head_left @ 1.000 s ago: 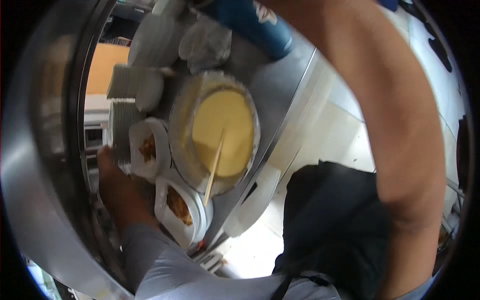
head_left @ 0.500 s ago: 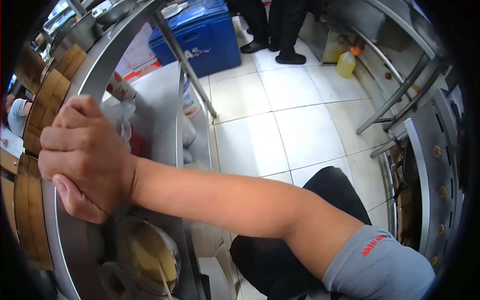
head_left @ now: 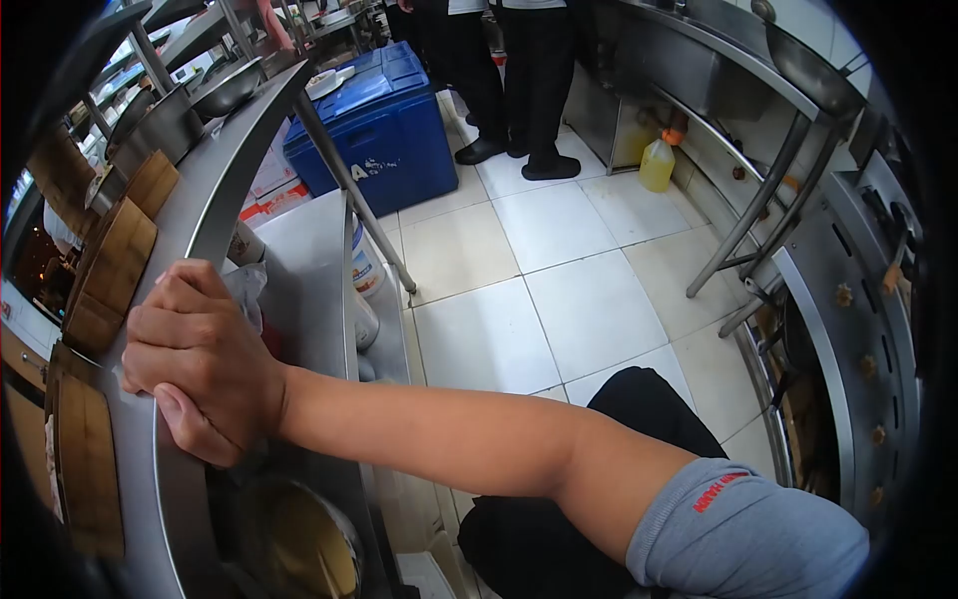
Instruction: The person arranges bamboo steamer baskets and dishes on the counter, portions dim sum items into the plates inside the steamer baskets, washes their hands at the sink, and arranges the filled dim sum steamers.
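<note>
Bare right hand (head_left: 205, 359) fisted, contents hidden from me, left hand unseen; a slip at the long grey steel shelf (head_left: 145, 464) could jolt the round yellow-filled bowl (head_left: 344, 521).

Curls the right hand (head_left: 205, 364) at the edge of the steel shelf (head_left: 205, 180), nine o'clock, with yellow mixture (head_left: 304, 534) at seven, blue cooler (head_left: 374, 145) at eleven.

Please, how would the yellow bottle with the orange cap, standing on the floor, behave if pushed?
The bottle appears yellow nearly up to its orange cap, so probably well filled and fairly heavy. It stands on smooth-looking floor tiles, so it may slide when pushed low.
</note>
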`<state>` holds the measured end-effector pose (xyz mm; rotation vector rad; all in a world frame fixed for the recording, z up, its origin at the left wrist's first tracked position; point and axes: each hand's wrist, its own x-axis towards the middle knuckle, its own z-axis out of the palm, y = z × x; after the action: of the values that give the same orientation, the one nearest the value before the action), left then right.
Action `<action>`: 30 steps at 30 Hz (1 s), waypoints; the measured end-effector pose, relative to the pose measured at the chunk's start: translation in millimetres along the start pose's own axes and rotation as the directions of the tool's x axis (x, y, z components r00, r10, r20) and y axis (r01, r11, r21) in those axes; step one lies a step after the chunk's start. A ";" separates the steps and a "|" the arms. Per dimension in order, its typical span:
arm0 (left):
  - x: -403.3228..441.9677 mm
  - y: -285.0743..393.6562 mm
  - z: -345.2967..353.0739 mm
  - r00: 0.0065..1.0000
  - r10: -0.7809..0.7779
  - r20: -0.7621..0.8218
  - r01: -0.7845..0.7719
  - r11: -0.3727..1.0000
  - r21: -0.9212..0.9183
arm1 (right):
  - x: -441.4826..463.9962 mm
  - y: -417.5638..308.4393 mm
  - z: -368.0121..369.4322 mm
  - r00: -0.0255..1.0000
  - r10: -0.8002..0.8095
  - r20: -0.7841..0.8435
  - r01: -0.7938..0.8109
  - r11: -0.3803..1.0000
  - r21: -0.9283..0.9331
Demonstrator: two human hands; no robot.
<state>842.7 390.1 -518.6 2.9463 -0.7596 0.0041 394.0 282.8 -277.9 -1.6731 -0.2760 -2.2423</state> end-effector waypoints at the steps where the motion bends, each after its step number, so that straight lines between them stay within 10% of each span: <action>1: -0.9 -1.2 -2.0 1.000 0.001 -0.005 -0.001 1.000 -0.003 | 0.1 0.1 -0.2 1.000 -0.003 0.003 0.003 1.000 0.002; 17: -38.5 -64.6 -31.6 0.993 -0.015 -0.118 0.013 1.000 -0.017 | 0.7 1.6 -6.3 0.998 -0.028 0.062 0.029 0.999 -0.023; 30: -263.2 -143.9 -197.6 0.947 -0.182 -0.264 0.179 0.983 -0.036 | 14.2 -2.6 -14.4 0.994 -0.113 -0.007 0.113 0.994 -0.001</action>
<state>686.0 661.4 -342.8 2.9069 -0.4494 0.3735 376.6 278.3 -268.4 -1.6894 -0.3764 -2.3286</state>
